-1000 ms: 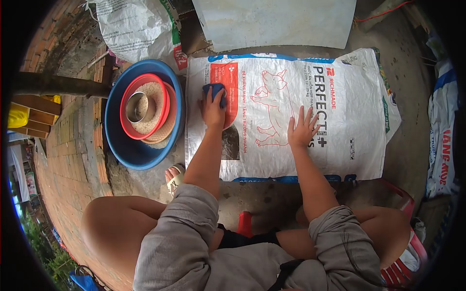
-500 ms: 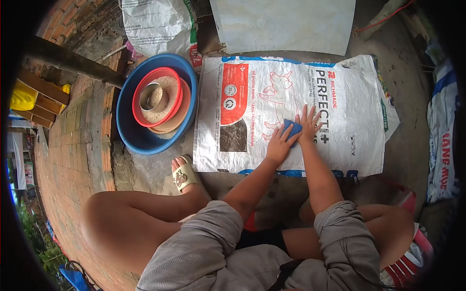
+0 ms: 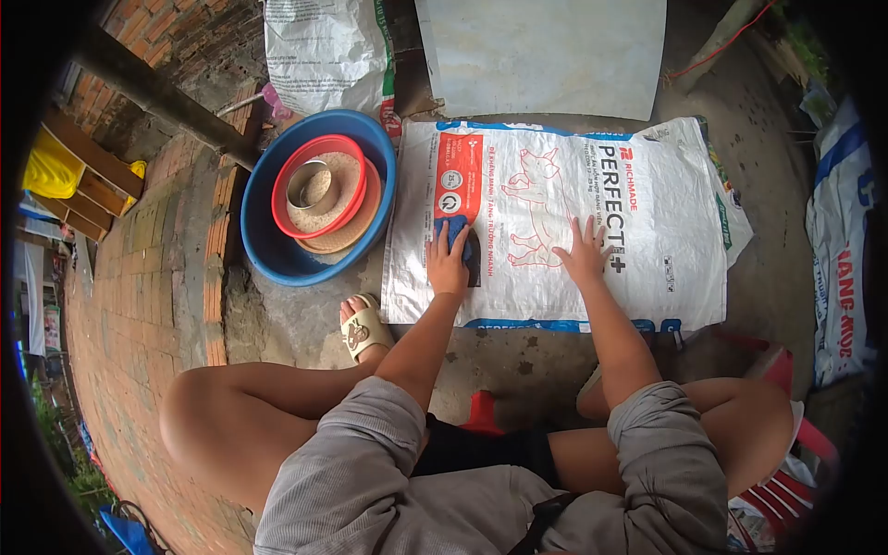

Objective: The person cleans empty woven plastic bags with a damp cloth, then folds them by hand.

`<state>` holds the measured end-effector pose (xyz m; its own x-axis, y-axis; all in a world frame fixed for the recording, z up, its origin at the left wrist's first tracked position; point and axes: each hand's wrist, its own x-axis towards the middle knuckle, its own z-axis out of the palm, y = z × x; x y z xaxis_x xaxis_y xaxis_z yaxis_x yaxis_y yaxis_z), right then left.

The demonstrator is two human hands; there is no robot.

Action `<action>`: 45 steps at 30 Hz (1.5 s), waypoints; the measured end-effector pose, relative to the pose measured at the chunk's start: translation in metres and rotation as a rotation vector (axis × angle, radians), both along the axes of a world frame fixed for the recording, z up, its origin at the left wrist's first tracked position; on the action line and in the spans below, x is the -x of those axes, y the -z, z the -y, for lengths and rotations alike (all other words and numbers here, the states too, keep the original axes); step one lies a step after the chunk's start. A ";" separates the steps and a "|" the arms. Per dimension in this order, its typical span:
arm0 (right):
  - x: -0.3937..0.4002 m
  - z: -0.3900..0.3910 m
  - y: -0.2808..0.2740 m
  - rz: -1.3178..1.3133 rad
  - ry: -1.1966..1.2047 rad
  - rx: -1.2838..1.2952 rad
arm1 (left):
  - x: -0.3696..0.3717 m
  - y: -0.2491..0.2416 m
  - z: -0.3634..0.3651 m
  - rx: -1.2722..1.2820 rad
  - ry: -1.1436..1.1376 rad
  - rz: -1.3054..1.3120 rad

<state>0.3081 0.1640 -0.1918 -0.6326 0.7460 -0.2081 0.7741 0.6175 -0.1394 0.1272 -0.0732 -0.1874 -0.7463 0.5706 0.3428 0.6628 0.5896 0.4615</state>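
Observation:
A white woven feed sack [image 3: 647, 213] with a pig drawing and red panel lies flat on the concrete floor in front of me. My left hand [image 3: 448, 264] presses a dark blue cloth [image 3: 455, 238] onto the sack's lower left part, below the red panel. My right hand [image 3: 584, 252] lies flat with fingers spread on the sack's middle, near the printed lettering, holding nothing.
A blue basin [image 3: 268, 254] to the left holds a red basket [image 3: 282, 199] with grain and a metal bowl [image 3: 307, 183]. Another filled sack [image 3: 324, 51] and a grey slab [image 3: 546, 51] stand behind. My sandalled foot [image 3: 363, 328] rests by the sack's corner; brick paving lies left.
My left hand slid the blue cloth from the sack's upper left to the middle beside my right hand, then back left to the lower left part. My right hand stayed flat.

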 end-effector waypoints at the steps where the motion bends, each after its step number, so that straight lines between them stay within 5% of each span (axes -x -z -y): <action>1: -0.003 0.015 0.007 -0.012 -0.015 -0.164 | -0.022 0.001 -0.016 0.032 0.112 0.043; 5: -0.013 0.067 0.014 -0.019 0.049 -0.132 | -0.079 0.001 -0.061 0.240 0.550 -0.063; 11: -0.007 0.053 0.002 0.075 0.032 0.061 | -0.008 0.004 -0.013 0.320 0.358 -0.064; 15: -0.006 0.054 -0.004 0.093 0.051 0.128 | 0.070 0.018 0.046 0.165 -0.237 0.031; 16: -0.007 0.054 -0.003 0.096 0.049 0.130 | 0.070 0.014 0.048 0.169 -0.232 0.028; 20: -0.006 0.054 -0.003 0.102 0.057 0.119 | 0.037 0.007 0.026 0.333 0.023 -0.227; 23: -0.006 0.056 -0.005 0.109 0.054 0.113 | -0.041 -0.001 -0.034 0.197 0.417 -0.138; 27: -0.009 0.055 -0.006 0.199 0.020 0.056 | -0.098 0.008 -0.081 0.310 0.562 -0.025; 31: -0.005 0.054 -0.010 0.115 0.048 0.148 | -0.031 0.004 -0.044 0.306 0.443 -0.009; 35: -0.006 0.053 -0.012 0.093 0.047 0.166 | 0.063 0.015 0.016 0.236 -0.174 0.149; 39: 0.006 0.051 -0.022 0.190 0.064 0.189 | 0.095 0.011 0.029 0.103 -0.044 0.082; 41: 0.031 0.046 -0.035 0.265 0.042 0.150 | 0.080 0.009 0.000 -0.179 -0.318 0.486; 43: 0.065 0.040 -0.077 0.159 0.293 0.499 | 0.051 0.001 -0.039 -0.466 -0.264 0.433; 45: 0.081 0.028 -0.035 -0.798 0.252 0.834 | 0.020 -0.009 -0.082 -0.842 -0.055 0.923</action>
